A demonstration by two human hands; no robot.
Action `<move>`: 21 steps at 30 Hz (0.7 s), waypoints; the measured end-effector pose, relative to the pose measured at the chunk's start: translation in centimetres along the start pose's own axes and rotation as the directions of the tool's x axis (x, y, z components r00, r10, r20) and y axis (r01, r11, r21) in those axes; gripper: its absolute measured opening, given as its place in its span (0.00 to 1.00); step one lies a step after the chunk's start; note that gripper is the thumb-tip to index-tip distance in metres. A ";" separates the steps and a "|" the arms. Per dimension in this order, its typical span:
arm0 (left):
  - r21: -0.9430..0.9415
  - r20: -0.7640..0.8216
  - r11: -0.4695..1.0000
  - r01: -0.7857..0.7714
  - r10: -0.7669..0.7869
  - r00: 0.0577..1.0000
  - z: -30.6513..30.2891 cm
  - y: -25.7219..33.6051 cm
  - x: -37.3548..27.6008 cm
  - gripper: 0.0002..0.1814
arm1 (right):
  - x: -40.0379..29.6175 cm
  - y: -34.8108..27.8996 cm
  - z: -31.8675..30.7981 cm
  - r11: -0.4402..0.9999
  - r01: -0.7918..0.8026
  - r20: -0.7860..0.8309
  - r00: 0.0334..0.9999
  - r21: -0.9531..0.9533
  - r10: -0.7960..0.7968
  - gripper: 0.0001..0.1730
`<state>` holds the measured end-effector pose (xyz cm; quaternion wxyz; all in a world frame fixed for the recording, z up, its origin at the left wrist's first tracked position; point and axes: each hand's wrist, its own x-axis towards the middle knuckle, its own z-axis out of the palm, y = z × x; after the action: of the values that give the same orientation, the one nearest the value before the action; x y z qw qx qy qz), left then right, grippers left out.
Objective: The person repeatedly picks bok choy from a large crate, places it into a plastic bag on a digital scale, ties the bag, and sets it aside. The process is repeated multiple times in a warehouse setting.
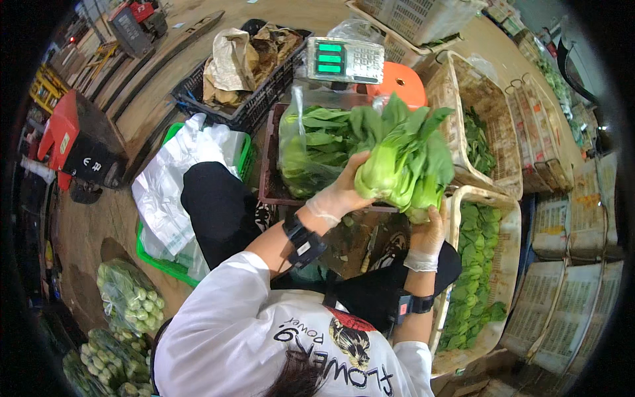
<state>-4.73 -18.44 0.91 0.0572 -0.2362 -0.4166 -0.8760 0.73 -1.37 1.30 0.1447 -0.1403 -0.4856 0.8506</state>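
Two or more heads of bok choy are held up between my gloved hands, leaves pointing away from me. My left hand grips the pale base of the nearer bunch from the left. At the lower right, my right hand is closed around the base of another head. Beneath them sits a clear plastic bag with more bok choy, inside a maroon crate. A digital scale display with lit green panels stands just behind that crate.
White crates with rows of greens line my right. White plastic bags cover a green basket at left. A black crate stands behind. Bagged vegetables lie on the floor near a pallet jack and a knife.
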 end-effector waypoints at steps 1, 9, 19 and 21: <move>-0.286 0.073 0.940 0.187 -0.173 0.982 -0.8 -0.4 1.4 0.27 | 0.2 -0.2 0.4 0.997 -0.032 0.086 0.996 0.067 0.026 0.30; 0.294 0.261 0.742 0.602 -0.668 0.697 -4.7 8.7 15.6 0.35 | 8.2 2.8 8.1 0.980 -0.050 0.339 0.941 0.192 -0.018 0.28; 0.734 0.001 -0.353 -0.580 -0.854 0.521 -12.4 -1.9 16.6 0.47 | 6.5 19.8 12.1 0.762 -0.196 -0.198 0.976 -0.617 0.090 0.46; 0.785 0.294 -0.162 -0.598 -0.751 0.591 -17.9 -6.0 14.6 0.45 | 6.1 23.3 10.5 0.578 -0.046 -0.131 0.986 -0.815 -0.106 0.43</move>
<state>-25.96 -26.65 -6.26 -0.0511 -0.4234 -0.9045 0.0044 -11.40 -18.63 -14.33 0.1185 -0.2529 -0.8102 0.5153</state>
